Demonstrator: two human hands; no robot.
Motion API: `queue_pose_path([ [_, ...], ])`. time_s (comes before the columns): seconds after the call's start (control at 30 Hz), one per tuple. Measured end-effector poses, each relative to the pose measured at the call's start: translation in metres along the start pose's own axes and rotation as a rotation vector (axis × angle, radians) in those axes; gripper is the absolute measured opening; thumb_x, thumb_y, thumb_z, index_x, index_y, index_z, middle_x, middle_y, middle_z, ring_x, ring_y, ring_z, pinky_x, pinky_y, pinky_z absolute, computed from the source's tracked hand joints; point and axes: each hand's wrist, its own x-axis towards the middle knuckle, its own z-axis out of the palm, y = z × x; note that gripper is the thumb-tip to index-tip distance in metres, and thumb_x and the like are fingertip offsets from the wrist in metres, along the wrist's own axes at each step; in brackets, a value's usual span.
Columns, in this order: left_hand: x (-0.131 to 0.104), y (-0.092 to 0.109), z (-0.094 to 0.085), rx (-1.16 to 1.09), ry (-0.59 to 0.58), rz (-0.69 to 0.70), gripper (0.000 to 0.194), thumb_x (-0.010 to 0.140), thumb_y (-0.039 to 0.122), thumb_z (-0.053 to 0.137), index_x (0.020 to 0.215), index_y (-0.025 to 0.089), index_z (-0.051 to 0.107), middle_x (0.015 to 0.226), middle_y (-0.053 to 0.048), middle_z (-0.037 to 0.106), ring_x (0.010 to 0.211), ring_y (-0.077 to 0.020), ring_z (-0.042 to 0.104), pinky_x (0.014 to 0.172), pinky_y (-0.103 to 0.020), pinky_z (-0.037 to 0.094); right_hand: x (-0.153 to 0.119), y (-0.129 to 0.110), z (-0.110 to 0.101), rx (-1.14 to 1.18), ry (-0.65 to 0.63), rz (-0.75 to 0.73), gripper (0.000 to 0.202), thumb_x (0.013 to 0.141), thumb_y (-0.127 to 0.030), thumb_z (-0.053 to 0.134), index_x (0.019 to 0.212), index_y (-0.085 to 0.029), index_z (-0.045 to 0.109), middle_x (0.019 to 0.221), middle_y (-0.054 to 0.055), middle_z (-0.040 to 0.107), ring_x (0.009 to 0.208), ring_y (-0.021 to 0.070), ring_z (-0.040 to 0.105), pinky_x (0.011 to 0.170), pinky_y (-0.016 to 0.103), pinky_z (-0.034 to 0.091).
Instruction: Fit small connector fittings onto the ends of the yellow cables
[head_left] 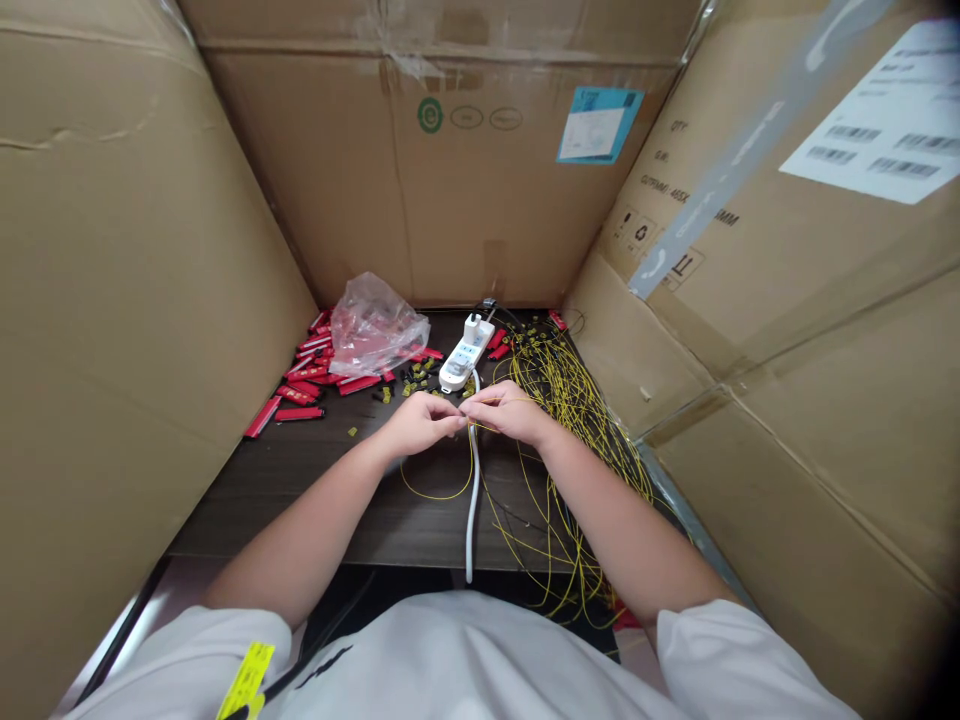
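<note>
My left hand (424, 424) and my right hand (506, 411) meet fingertip to fingertip above the middle of the dark table. Both are closed in a pinch on a thin yellow cable (439, 497), which hangs below my fingers in a loose loop. What sits right at the fingertips is too small to make out. Just beyond my hands lies a white power strip (466, 355) with a plug in it. Its white cord (472, 510) runs under my hands toward the table's front edge.
Red packets (300, 395) and a clear plastic bag (379, 325) lie at the back left. Small yellow and black pieces (418, 378) are scattered near the strip. A tangle of yellow cables (592, 420) covers the right side. Cardboard walls (480, 220) enclose the table (300, 500).
</note>
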Motion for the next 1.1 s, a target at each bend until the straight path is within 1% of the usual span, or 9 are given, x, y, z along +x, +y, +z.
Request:
queue_pose_path([
  [0.3, -0.0003, 0.0016, 0.0045, -0.099, 0.066, -0.102, 0.024, 0.067, 0.035, 0.073, 0.059, 0.014, 0.071, 0.05, -0.005, 0.062, 0.042, -0.0082, 0.044, 0.044, -0.021, 0.029, 0.0, -0.0007, 0.0042, 0.038, 0.026, -0.011, 0.034, 0.072, -0.04, 0.068, 0.086, -0.009, 0.074, 0.054, 0.001, 0.056, 0.048, 0.0064, 0.041, 0.046, 0.02, 0.032],
  [0.43, -0.0005, 0.0016, 0.0049, -0.085, 0.106, -0.146, 0.024, 0.067, 0.035, 0.071, 0.058, 0.013, 0.07, 0.048, -0.003, 0.059, 0.04, -0.0071, 0.04, 0.042, -0.02, 0.026, 0.0003, 0.0011, 0.0031, 0.113, -0.015, 0.001, 0.035, 0.069, -0.038, 0.072, 0.091, -0.011, 0.072, 0.059, 0.001, 0.059, 0.044, 0.005, 0.041, 0.043, 0.019, 0.033],
  [0.5, -0.0005, 0.0015, 0.0044, -0.105, 0.11, -0.151, 0.022, 0.067, 0.034, 0.071, 0.058, 0.014, 0.069, 0.048, -0.002, 0.058, 0.042, -0.0076, 0.042, 0.043, -0.02, 0.028, 0.0003, 0.0026, 0.0011, 0.171, -0.044, 0.009, 0.037, 0.067, -0.036, 0.074, 0.094, -0.011, 0.07, 0.064, 0.001, 0.062, 0.046, 0.0058, 0.045, 0.043, 0.019, 0.036],
  [0.57, -0.0005, 0.0012, 0.0039, -0.135, 0.107, -0.15, 0.022, 0.066, 0.034, 0.071, 0.058, 0.014, 0.068, 0.049, -0.002, 0.057, 0.043, -0.008, 0.043, 0.044, -0.021, 0.03, 0.0003, 0.0038, -0.001, 0.228, -0.071, 0.016, 0.039, 0.062, -0.031, 0.077, 0.095, -0.011, 0.069, 0.07, 0.003, 0.064, 0.052, 0.0081, 0.052, 0.045, 0.02, 0.041],
  [0.63, -0.0004, 0.0007, 0.0039, -0.152, 0.097, -0.152, 0.023, 0.066, 0.035, 0.071, 0.058, 0.014, 0.068, 0.049, -0.002, 0.057, 0.043, -0.0078, 0.043, 0.044, -0.021, 0.03, 0.0005, 0.0044, -0.0026, 0.263, -0.087, 0.025, 0.04, 0.058, -0.026, 0.079, 0.094, -0.011, 0.069, 0.074, 0.004, 0.066, 0.061, 0.0106, 0.058, 0.052, 0.022, 0.046],
  [0.73, -0.0002, -0.0001, 0.0041, -0.137, 0.095, -0.164, 0.024, 0.066, 0.036, 0.071, 0.059, 0.013, 0.067, 0.049, -0.002, 0.057, 0.043, -0.0073, 0.042, 0.044, -0.02, 0.03, 0.0017, 0.0047, -0.0034, 0.287, -0.071, 0.042, 0.037, 0.054, -0.02, 0.081, 0.088, -0.011, 0.069, 0.074, 0.003, 0.067, 0.068, 0.0111, 0.061, 0.065, 0.025, 0.05],
  [0.8, 0.0, -0.0003, 0.0039, -0.117, 0.097, -0.177, 0.025, 0.066, 0.036, 0.07, 0.059, 0.012, 0.067, 0.049, -0.001, 0.056, 0.044, -0.0071, 0.042, 0.044, -0.02, 0.029, 0.0026, 0.0048, -0.0033, 0.291, -0.058, 0.05, 0.035, 0.053, -0.019, 0.081, 0.085, -0.011, 0.069, 0.074, 0.003, 0.068, 0.068, 0.011, 0.061, 0.068, 0.026, 0.05],
  [0.93, 0.0001, -0.0006, 0.0025, -0.108, 0.09, -0.204, 0.025, 0.066, 0.036, 0.07, 0.061, 0.011, 0.066, 0.05, 0.0, 0.056, 0.044, -0.0068, 0.043, 0.045, -0.02, 0.03, 0.0036, 0.0057, -0.0036, 0.27, -0.06, 0.063, 0.033, 0.054, -0.02, 0.081, 0.085, -0.012, 0.07, 0.077, 0.004, 0.069, 0.07, 0.0116, 0.062, 0.07, 0.027, 0.05],
  [1.1, 0.0006, -0.0021, 0.002, -0.109, 0.077, -0.217, 0.026, 0.066, 0.037, 0.069, 0.062, 0.011, 0.066, 0.051, -0.001, 0.056, 0.044, -0.0066, 0.042, 0.044, -0.021, 0.027, 0.0038, 0.009, -0.0049, 0.233, -0.045, 0.065, 0.031, 0.056, -0.023, 0.08, 0.084, -0.012, 0.07, 0.076, 0.004, 0.069, 0.066, 0.0116, 0.062, 0.066, 0.026, 0.05],
])
